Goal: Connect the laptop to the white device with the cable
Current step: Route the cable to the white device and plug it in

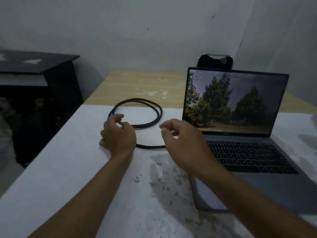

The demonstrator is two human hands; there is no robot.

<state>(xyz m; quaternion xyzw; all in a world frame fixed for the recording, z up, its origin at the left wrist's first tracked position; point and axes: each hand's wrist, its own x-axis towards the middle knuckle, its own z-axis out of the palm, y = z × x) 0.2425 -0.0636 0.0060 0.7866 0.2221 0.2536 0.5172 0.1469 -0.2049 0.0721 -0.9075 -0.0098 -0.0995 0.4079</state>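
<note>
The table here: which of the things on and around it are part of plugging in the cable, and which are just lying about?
Part of the job:
- open laptop
- coiled black cable, one end at the left hand
- right hand, open, holding nothing

Just there:
- dark stand behind the screen
- black furniture at left

No white device is visible.

You have a matt, scuffed white tabletop [72, 160], a matt black rubbery round cable [147, 102], and a smooth grey metal-look laptop [283, 189] with a glossy screen.
</note>
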